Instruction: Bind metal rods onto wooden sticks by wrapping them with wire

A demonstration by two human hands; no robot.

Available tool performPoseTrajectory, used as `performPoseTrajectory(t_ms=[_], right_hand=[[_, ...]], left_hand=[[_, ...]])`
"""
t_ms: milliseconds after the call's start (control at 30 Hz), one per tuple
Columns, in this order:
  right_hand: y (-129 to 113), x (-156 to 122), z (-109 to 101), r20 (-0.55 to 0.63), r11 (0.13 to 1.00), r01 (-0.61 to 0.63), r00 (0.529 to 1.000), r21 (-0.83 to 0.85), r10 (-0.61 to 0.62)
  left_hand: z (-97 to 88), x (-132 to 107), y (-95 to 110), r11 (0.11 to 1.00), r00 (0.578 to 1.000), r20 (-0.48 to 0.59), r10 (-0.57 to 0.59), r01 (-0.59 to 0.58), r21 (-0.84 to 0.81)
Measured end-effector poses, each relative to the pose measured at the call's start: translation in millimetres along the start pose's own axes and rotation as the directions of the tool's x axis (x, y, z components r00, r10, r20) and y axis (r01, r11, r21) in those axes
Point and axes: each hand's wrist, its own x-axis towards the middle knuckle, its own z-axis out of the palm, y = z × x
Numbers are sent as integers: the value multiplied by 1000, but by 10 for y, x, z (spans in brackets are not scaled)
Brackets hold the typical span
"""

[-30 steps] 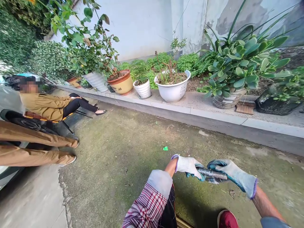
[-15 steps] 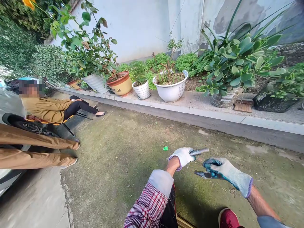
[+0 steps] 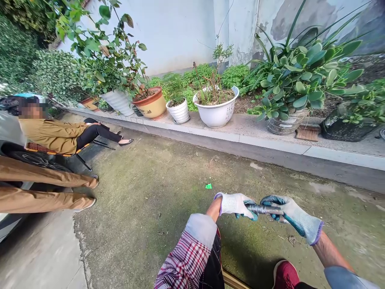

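Observation:
A short grey rod wound with silvery wire (image 3: 261,208) lies level between my two hands. My left hand (image 3: 237,204), in a white knit glove with a dark teal palm, is closed round its left end. My right hand (image 3: 290,212), gloved alike, has its fingers closed about the rod's plain right end. The hands are a short gap apart, above the ground in front of me. Whether a second ribbed piece is still inside my right hand is hidden by the fingers.
Potted plants, among them a white bowl-shaped pot (image 3: 215,114), line a low ledge (image 3: 270,142) ahead. A green scrap (image 3: 208,186) lies on the mossy concrete. At left, one person sits on a chair (image 3: 54,134) and another stands in brown trousers (image 3: 45,184) beside a car.
My hands have come together, the left moving slightly right and down. The rod now spans both hands. The dark ribbed piece that stuck out of my right hand no longer shows separately.

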Motion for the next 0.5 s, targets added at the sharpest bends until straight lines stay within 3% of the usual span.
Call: performPoseTrajectory(t_ms=[100,333,500], right_hand=[[7,-13,27,-26,997,-2,1000,83,4],[-58,-38,75,-93,983,90,993,161,-76],[-25,-21,92,-53,975,79,996,209,-69]], left_hand=[[-24,91,-9,998,996,60,61,-61,-8],[-39,321,-195,986,991,-55,121,-127,-112],[-37,337,-210,978,986,-92,138,-150,-144]])
